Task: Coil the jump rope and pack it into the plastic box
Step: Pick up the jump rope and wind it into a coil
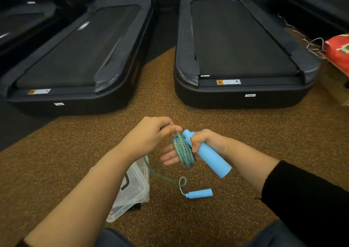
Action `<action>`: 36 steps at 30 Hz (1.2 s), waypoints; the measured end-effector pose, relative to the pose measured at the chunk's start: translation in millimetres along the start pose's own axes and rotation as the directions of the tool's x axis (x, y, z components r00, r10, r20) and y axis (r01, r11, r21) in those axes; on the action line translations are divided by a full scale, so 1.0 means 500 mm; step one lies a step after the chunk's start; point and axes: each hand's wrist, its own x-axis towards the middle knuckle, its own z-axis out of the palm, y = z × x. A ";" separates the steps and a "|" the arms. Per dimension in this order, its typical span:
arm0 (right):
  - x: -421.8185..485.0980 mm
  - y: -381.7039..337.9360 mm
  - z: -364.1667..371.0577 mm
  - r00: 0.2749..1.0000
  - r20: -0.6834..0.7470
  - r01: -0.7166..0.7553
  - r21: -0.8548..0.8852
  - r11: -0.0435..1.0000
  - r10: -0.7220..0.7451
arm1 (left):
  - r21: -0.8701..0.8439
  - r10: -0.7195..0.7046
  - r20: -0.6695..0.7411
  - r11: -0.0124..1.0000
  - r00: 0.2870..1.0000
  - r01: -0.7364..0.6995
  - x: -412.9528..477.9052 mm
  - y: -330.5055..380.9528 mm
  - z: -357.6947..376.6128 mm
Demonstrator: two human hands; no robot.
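My right hand (205, 144) grips one blue handle (209, 154) of the jump rope, tilted with its tip up and to the left. Several loops of the green-blue rope (184, 151) are wound around that hand's fingers. My left hand (151, 133) pinches the rope just above the coil. A loose length of rope (162, 177) trails down to the floor and ends at the second blue handle (200, 193), lying flat. The clear plastic box (134, 188) sits on the floor under my left forearm, partly hidden by it.
Two black treadmills (75, 58) (239, 48) stand on the speckled brown floor ahead, with a gap between them. A red bag (338, 52) and tangled cords (313, 46) lie at the right edge. My knees show at the bottom.
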 end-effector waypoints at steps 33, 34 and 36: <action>-0.012 -0.040 -0.035 0.852 -0.123 0.497 0.493 0.714 -0.509 | -0.062 -0.002 0.304 0.998 0.953 0.022 0.010 -0.005 0.101; -0.013 -0.041 -0.039 0.844 -0.141 0.515 0.482 0.708 -0.518 | -0.063 -0.003 0.309 0.998 0.951 0.023 0.010 -0.005 0.101; -0.014 -0.039 -0.046 0.835 -0.147 0.531 0.469 0.706 -0.531 | -0.047 0.000 0.309 0.999 0.951 0.016 0.010 -0.005 0.099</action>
